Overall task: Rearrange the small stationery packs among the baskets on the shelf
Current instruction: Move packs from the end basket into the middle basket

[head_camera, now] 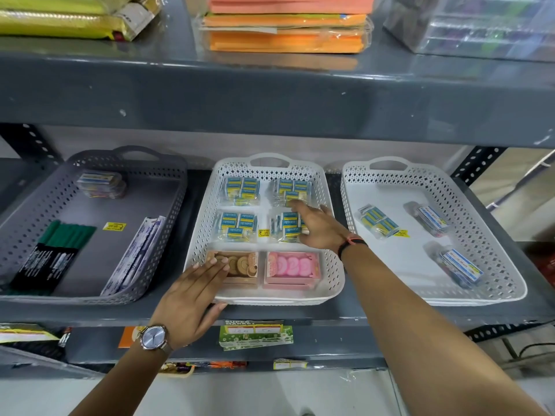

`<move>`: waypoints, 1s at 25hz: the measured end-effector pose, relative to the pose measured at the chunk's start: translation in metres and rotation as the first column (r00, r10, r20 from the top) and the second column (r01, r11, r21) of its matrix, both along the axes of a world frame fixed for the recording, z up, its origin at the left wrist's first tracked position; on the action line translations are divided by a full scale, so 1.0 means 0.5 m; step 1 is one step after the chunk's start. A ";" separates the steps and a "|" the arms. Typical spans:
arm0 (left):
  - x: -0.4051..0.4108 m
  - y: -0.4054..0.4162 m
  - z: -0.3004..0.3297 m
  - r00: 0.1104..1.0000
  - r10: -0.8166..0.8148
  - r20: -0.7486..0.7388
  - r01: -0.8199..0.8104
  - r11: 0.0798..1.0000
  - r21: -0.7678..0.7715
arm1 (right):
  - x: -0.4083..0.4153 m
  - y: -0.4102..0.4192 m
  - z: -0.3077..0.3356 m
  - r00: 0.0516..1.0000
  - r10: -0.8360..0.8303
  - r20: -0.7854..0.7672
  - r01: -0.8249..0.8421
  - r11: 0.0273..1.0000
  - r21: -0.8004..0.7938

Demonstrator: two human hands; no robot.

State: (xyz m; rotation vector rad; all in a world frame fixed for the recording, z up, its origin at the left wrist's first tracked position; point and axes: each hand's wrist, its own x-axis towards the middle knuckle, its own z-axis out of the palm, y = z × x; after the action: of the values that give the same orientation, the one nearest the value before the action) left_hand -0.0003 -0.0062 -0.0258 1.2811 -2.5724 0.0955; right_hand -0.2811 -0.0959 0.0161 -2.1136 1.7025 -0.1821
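Note:
Three baskets stand side by side on the grey shelf. The middle white basket (330, 265) holds several clear packs of blue-and-yellow erasers, a brown box (243, 265) and a pink box (292, 267). My right hand (318, 226) reaches into it, fingers spread over the middle-right eraser pack (288, 226) and touching it. Resting flat on the basket's front-left rim is my left hand (192, 295), its fingertips on the brown box, gripping nothing. The right white basket (495, 265) holds one eraser pack (379, 221) and two other packs (434, 219).
The grey basket (168, 235) on the left holds green markers (64, 238), a small pack at the back and a long packet. Above, a deep shelf edge (270, 100) overhangs, carrying orange paper stacks. Price tags hang on the shelf's front lip.

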 end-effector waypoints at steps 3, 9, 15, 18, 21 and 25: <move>0.001 -0.003 -0.002 1.000 0.004 -0.002 -0.004 1.000 0.006 | 0.004 -0.008 -0.013 0.999 -0.015 -0.047 0.016 1.000 0.018; 0.000 0.000 -0.001 1.000 0.014 0.009 -0.014 1.000 0.028 | -0.008 -0.010 0.003 1.000 0.017 0.009 -0.016 0.993 -0.114; -0.004 0.003 0.002 1.000 0.023 -0.001 -0.023 0.999 0.037 | -0.167 0.012 -0.021 0.778 -0.620 0.106 0.615 0.714 -0.334; -0.005 0.004 0.003 1.000 0.024 -0.002 -0.024 0.999 0.040 | -0.212 0.027 -0.070 0.743 -0.646 -0.175 0.646 0.761 -0.064; -0.005 0.003 0.003 1.000 0.027 0.003 -0.027 0.999 0.038 | -0.235 0.027 -0.082 0.750 -0.623 -0.220 0.632 0.774 -0.040; -0.005 0.002 0.000 0.999 0.038 0.016 -0.038 0.998 0.046 | -0.232 0.024 -0.072 0.705 -0.696 -0.140 0.685 0.718 -0.123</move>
State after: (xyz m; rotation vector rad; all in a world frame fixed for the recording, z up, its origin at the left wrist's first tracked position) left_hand -0.0026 -0.0054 -0.0257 1.3508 -2.5774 0.0529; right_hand -0.3971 -0.0839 -0.0201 -1.4390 2.5713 -0.2686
